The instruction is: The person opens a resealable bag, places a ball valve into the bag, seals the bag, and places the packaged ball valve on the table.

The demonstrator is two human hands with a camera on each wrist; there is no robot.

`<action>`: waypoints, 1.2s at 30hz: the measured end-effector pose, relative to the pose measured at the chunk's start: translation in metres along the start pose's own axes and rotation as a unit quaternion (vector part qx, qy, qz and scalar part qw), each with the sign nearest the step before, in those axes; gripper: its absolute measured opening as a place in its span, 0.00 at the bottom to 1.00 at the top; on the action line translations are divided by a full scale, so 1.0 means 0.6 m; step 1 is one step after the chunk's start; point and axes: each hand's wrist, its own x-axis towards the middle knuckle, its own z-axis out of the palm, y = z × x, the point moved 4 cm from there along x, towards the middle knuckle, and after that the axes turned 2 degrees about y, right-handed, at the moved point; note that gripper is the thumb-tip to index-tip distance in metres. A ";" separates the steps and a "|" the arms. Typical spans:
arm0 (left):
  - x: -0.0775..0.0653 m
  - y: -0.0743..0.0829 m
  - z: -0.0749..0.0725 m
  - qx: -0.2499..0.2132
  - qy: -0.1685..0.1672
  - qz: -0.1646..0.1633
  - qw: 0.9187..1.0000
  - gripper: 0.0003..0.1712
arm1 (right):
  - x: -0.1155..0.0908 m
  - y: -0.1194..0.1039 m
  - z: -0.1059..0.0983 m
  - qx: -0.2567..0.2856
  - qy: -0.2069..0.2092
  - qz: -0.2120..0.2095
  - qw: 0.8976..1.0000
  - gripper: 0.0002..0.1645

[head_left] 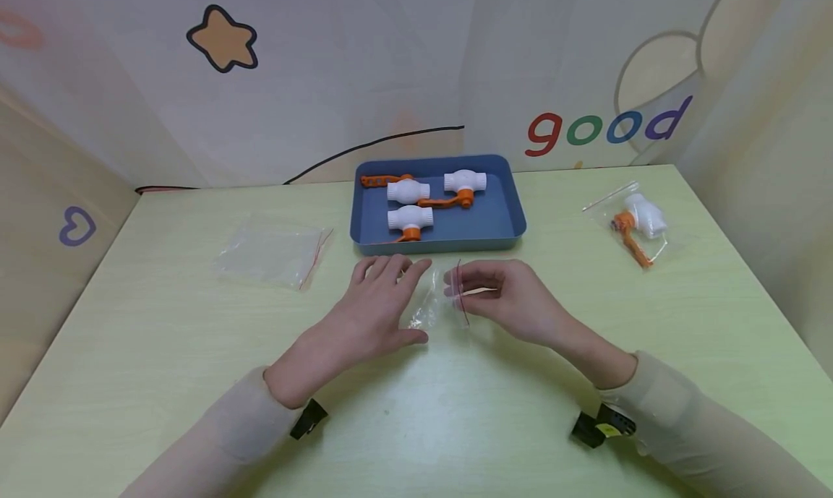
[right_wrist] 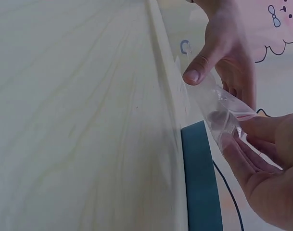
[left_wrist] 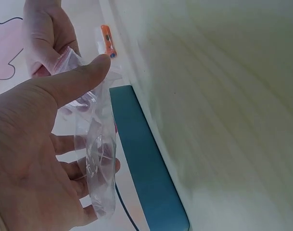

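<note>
A clear plastic zip bag (head_left: 426,308) with a red line along its mouth is held up between the hands in front of the tray. My right hand (head_left: 510,295) holds it at the mouth, some fingertips showing through the plastic in the right wrist view. The left hand (head_left: 367,314) stands at the bag's other end, thumb and fingers spread wide apart around it. In the left wrist view the bag (left_wrist: 100,163) hangs loosely between that thumb and fingers, crumpled; no contents can be made out.
A blue tray (head_left: 478,227) behind the hands holds several white valves (head_left: 411,217) with orange handles. At the left lies another flat clear bag (head_left: 270,252). Far right, a bagged valve (head_left: 644,217) rests on the table. A printed curtain (head_left: 390,64) hangs behind.
</note>
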 end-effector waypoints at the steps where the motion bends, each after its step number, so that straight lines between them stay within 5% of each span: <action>1: 0.000 -0.001 0.000 -0.004 0.001 -0.001 1.000 0.59 | 0.000 0.000 0.000 -0.002 0.000 -0.006 1.000 0.25; 18: -0.002 -0.020 0.004 -0.069 -0.011 -0.005 0.998 0.62 | -0.002 0.001 -0.004 -0.015 -0.013 -0.005 1.000 0.35; 29: -0.003 -0.023 0.004 -0.064 -0.004 0.004 0.998 0.53 | -0.003 0.002 -0.004 -0.039 0.006 -0.040 0.998 0.21; 36: -0.004 -0.020 0.001 -0.063 0.002 0.004 0.998 0.52 | -0.002 -0.001 0.000 -0.023 -0.015 -0.040 0.999 0.26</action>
